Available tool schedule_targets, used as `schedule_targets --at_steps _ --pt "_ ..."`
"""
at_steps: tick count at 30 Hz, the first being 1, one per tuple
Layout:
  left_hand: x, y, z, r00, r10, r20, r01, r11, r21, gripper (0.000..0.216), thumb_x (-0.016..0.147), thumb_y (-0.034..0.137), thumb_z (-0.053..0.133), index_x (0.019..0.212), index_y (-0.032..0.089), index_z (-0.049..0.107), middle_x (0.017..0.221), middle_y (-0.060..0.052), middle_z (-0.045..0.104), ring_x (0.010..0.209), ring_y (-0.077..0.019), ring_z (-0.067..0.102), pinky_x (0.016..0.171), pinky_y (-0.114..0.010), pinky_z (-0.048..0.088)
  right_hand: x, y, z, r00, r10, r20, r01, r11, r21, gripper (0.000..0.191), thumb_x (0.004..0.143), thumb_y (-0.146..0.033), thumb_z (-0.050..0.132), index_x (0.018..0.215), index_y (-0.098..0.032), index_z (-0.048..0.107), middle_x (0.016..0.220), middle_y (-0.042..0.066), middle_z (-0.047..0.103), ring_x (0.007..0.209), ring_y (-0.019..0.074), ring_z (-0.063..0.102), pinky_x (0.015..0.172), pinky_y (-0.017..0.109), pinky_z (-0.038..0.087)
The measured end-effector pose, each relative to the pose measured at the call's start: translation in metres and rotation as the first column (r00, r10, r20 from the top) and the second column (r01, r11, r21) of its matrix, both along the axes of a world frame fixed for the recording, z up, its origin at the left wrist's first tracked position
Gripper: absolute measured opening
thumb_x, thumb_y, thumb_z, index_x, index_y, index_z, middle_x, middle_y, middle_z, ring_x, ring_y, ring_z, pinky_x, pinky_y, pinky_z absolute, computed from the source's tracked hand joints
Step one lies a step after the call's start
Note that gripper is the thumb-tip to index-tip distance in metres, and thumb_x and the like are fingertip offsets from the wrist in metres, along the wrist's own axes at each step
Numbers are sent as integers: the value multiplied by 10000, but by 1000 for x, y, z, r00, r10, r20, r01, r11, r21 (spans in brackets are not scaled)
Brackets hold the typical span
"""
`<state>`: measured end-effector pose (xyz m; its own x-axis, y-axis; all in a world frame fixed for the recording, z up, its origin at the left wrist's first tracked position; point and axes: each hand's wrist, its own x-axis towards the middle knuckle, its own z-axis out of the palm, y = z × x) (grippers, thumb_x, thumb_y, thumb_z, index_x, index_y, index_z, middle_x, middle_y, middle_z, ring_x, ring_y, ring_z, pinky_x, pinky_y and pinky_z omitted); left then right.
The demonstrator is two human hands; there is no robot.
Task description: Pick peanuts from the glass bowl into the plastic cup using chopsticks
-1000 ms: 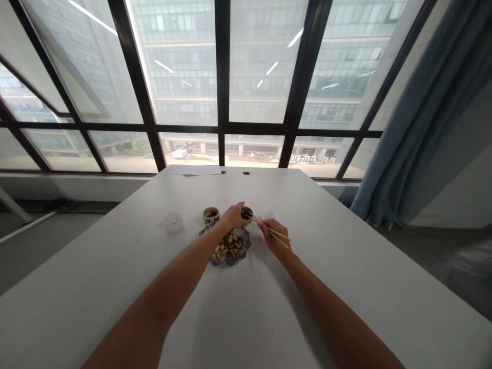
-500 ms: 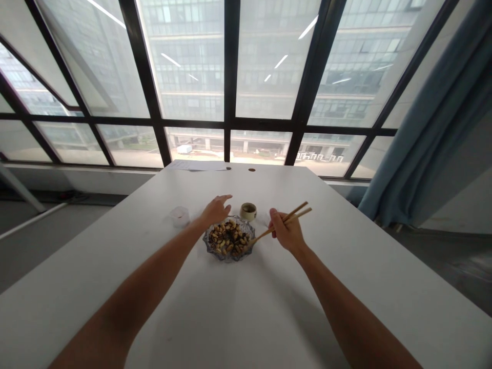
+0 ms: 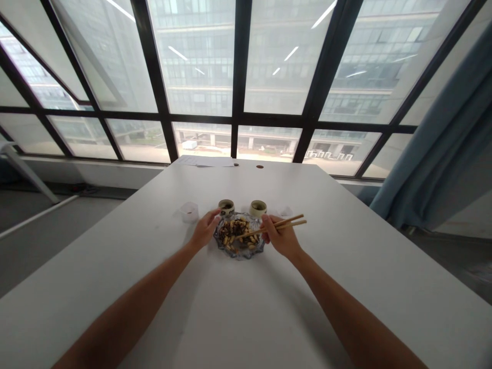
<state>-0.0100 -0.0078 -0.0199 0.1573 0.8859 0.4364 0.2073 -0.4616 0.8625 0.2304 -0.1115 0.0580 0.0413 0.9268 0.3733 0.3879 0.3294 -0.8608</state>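
Observation:
A scalloped clear glass bowl (image 3: 240, 252) holds tan, nut-like pieces and small dark bits (image 3: 239, 226), heaped mostly toward its far side. My right hand (image 3: 282, 237) is closed around a pair of wooden chopsticks (image 3: 289, 223), whose tips reach in among the pieces. At the bowl's left rim, my left hand (image 3: 204, 229) has its fingers and thumb curled on the glass edge. Just behind the bowl stand two small pale cups, a left cup (image 3: 226, 208) with dark marks and a right cup (image 3: 258, 208). What lies inside the cups is too small to tell.
A small translucent container (image 3: 189, 212) stands left of the bowl on the white table (image 3: 230, 312). Crumpled clear material (image 3: 285, 211) lies to the right. Paper sheets (image 3: 203, 161) are at the far edge, near a round dark spot (image 3: 260, 166). A blue curtain (image 3: 434, 133) hangs at right.
My left hand has drawn back from over the left cup to the bowl's left rim, uncovering that cup. The chopsticks have moved left, deeper into the bowl, and the pieces have shifted. The view has turned slightly.

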Motion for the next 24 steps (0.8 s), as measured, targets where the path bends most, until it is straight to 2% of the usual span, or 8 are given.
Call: schedule_targets --at_steps 2,4,8,11,13,17,20,24 --pt "3 -1 -4 997 -53 54 55 998 -41 454 864 429 547 1228 166 613 1285 -115 640 1221 -242 578 1080 -414 417 -1 -3 1 998 46 -47 -51 993 -107 576 876 -701 426 633 -197 564 435 2 553 335 119 481 334 224 363" --pt "4 -2 -6 993 -95 76 101 992 -77 472 849 434 566 1234 163 607 1290 -122 636 1209 -247 586 1070 -417 427 -1 -2 -1 995 69 -65 -79 984 -160 570 851 -708 468 631 -193 574 447 9 571 338 126 503 333 227 376" --pt "4 -5 -3 990 -116 78 125 986 -115 477 821 428 586 1215 160 615 1284 -119 640 1168 -257 611 1031 -417 463 7 5 -6 999 5 -36 -7 998 -66 529 839 -672 534 651 -183 602 518 30 621 432 144 579 408 237 458" --pt "5 -8 -1 991 -115 61 122 985 -123 464 812 420 583 1191 157 630 1237 -114 668 1129 -260 632 1001 -416 485 19 7 1 997 -65 -48 63 998 -25 550 830 -690 533 662 -173 617 502 28 615 413 134 564 389 225 439" --pt "5 -9 0 991 -120 52 126 982 -139 464 806 426 581 1178 155 636 1198 -111 687 1101 -258 646 979 -409 500 25 4 10 995 -67 -78 61 995 -77 596 809 -731 518 636 -168 611 460 23 591 357 119 525 346 214 400" --pt "5 -9 2 993 -117 32 121 978 -169 481 794 438 583 1173 146 637 1187 -111 693 1089 -256 654 973 -406 508 29 0 18 998 35 -56 -47 969 -242 647 770 -777 511 592 -161 601 405 19 562 296 105 480 299 197 342" --pt "5 -9 3 993 -115 21 117 979 -169 494 789 445 592 1177 143 640 1212 -114 685 1108 -262 647 986 -414 503 30 5 10 999 33 -43 -40 982 -187 620 774 -759 529 629 -162 613 454 25 597 345 118 531 329 202 385" --pt "5 -9 2 992 -119 48 125 977 -175 506 785 460 599 1175 141 644 1183 -118 699 1097 -265 654 984 -426 508 38 12 2 995 -81 -57 78 995 -54 569 799 -713 558 685 -160 630 495 29 618 396 127 566 375 213 439"
